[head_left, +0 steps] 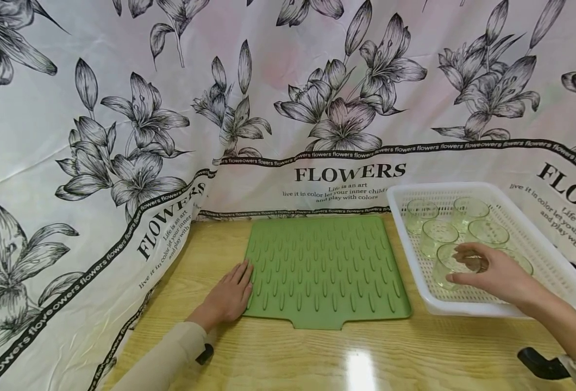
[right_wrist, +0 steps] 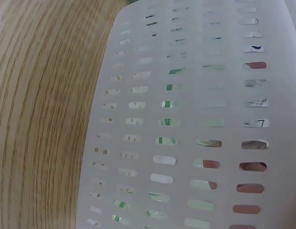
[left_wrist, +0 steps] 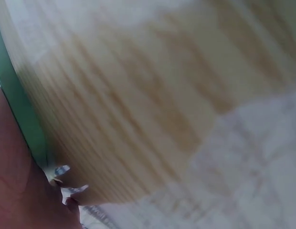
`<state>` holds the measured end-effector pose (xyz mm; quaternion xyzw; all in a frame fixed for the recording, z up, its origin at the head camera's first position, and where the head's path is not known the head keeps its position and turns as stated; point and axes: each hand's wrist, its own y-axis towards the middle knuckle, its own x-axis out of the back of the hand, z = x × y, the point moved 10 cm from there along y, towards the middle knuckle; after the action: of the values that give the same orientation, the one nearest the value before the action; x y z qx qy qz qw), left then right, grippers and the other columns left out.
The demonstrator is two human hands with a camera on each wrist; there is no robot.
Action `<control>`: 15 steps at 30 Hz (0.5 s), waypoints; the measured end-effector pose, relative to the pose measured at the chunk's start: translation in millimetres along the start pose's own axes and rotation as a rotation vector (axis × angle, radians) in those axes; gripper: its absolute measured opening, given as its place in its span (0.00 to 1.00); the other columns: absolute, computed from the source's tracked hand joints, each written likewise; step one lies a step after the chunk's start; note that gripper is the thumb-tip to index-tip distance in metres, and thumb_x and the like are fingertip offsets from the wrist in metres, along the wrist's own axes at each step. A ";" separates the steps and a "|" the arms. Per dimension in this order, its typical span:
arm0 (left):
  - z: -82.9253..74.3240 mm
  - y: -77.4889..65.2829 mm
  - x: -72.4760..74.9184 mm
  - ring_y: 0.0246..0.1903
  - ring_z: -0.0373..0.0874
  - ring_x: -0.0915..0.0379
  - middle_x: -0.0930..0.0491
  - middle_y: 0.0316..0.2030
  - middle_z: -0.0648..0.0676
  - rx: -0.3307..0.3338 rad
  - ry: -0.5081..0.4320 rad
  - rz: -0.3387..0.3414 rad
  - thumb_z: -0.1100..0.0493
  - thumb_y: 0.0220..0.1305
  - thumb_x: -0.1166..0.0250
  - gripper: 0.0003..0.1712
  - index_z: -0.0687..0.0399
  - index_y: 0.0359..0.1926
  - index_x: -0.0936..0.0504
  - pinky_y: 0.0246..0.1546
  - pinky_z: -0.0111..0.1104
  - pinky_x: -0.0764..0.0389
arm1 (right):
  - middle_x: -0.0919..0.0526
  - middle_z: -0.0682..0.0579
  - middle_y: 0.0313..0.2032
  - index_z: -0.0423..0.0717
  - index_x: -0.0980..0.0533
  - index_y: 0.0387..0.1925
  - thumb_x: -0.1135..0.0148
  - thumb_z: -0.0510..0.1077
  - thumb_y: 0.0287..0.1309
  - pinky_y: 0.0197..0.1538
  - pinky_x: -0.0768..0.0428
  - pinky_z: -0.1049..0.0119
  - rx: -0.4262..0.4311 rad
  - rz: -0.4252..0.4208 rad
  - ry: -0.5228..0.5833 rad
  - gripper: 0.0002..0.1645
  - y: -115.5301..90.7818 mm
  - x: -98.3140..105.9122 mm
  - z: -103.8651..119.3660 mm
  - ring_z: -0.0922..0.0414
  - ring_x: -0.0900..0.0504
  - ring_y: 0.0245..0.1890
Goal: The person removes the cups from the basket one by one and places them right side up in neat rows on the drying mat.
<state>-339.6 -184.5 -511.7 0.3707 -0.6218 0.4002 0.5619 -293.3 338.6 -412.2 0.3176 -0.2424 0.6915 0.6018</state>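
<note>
My right hand [head_left: 500, 274] reaches over the near wall of a white basket [head_left: 417, 271], thumb and fingers curled around a clear, greenish drinking glass [head_left: 442, 267]. This glass stands at the basket's near left, among several similar glasses [head_left: 438, 239]. A green drying mat [head_left: 324, 271] with raised ridges lies flat on the table, left of the basket. On the mat's left edge rests my left hand [head_left: 229, 293], fingers extended. In the left wrist view only part of that hand [left_wrist: 14, 167] shows beside the mat's green edge [left_wrist: 24, 109]. The slotted basket wall [right_wrist: 186, 133] hides most of the right hand in the right wrist view.
The light wooden table [head_left: 278, 358] extends in front of the mat and basket. A white cloth [head_left: 249, 187] with flower prints hangs behind and along the left side, close to the mat's back edge. At the right, more cloth borders the basket.
</note>
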 end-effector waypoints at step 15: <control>-5.9 -3.2 7.5 0.78 0.62 0.56 0.54 0.80 0.65 -0.026 -0.042 -0.035 0.52 0.84 0.61 0.33 0.65 0.80 0.47 0.77 0.52 0.45 | 0.26 0.26 0.63 0.33 0.34 0.68 0.26 0.51 0.61 0.45 0.21 0.75 0.002 -0.002 0.037 0.43 -1.5 2.0 0.6 0.35 0.21 0.58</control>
<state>-335.0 -180.5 -503.7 0.3825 -0.6321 0.3740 0.5606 -291.8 339.7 -410.4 0.3057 -0.2303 0.6970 0.6064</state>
